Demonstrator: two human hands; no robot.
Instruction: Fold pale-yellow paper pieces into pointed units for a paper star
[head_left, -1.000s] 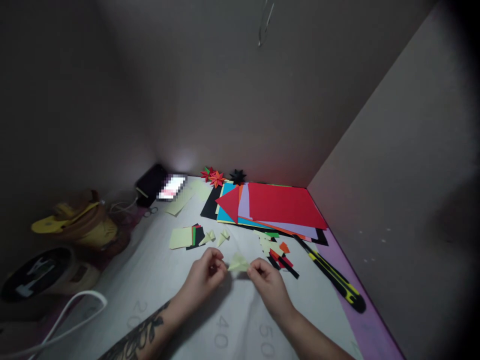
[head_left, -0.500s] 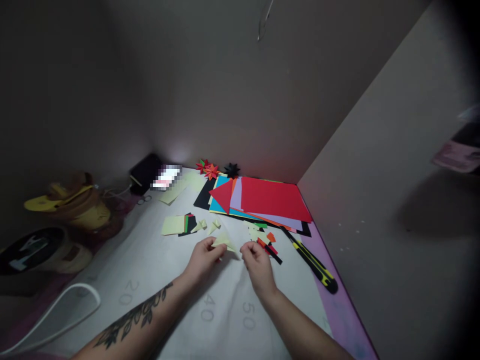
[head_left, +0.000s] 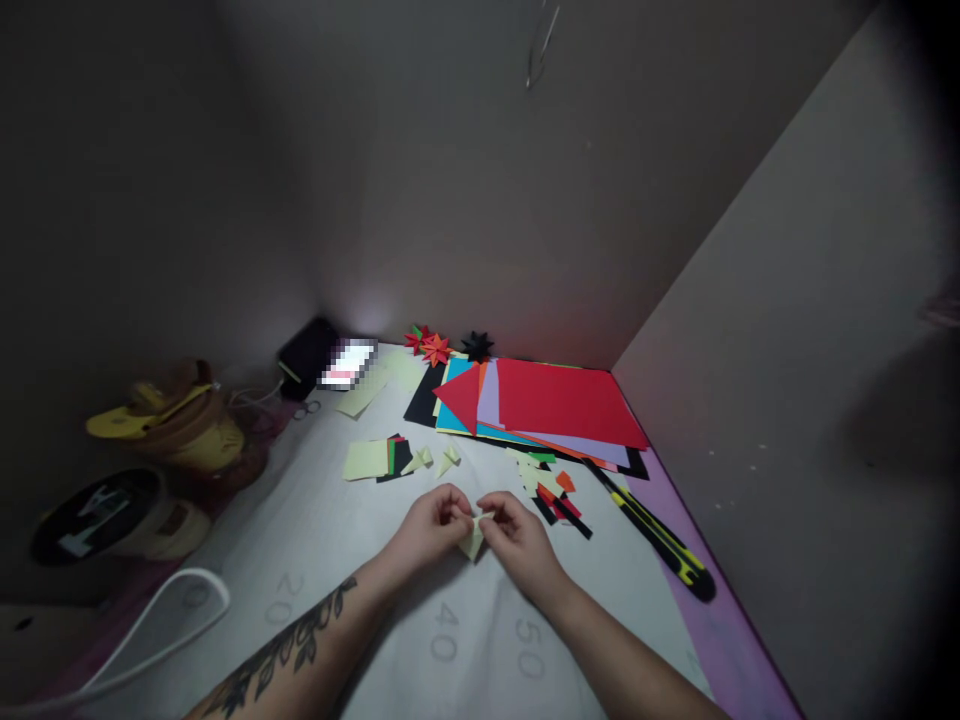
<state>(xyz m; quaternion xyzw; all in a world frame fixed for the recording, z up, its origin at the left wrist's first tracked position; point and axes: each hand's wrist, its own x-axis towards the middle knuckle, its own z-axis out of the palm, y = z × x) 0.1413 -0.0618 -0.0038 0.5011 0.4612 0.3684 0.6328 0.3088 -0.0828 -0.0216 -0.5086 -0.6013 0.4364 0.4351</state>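
Right hand [head_left: 523, 540] comes nearer to left hand [head_left: 435, 527], both now pinching the folded pale paper [head_left: 473, 546]; I judge it light, easily creased, best held at its edges.

A black-and-yellow utility knife [head_left: 660, 543] lies aslant at the right, its butt end over the purple border. Behind it spreads a fanned stack of coloured paper sheets [head_left: 574, 402], red on top, with lilac, orange, blue and black edges showing beneath. Along the stack's far left edge sit a spiky black star [head_left: 477, 346] and a spiky orange-red star [head_left: 436, 349]. Farther left, a bright, pixelated screen [head_left: 348, 362] stands beside a dark box-like object [head_left: 307, 348]. A white cable [head_left: 219, 582] loops in the left foreground.
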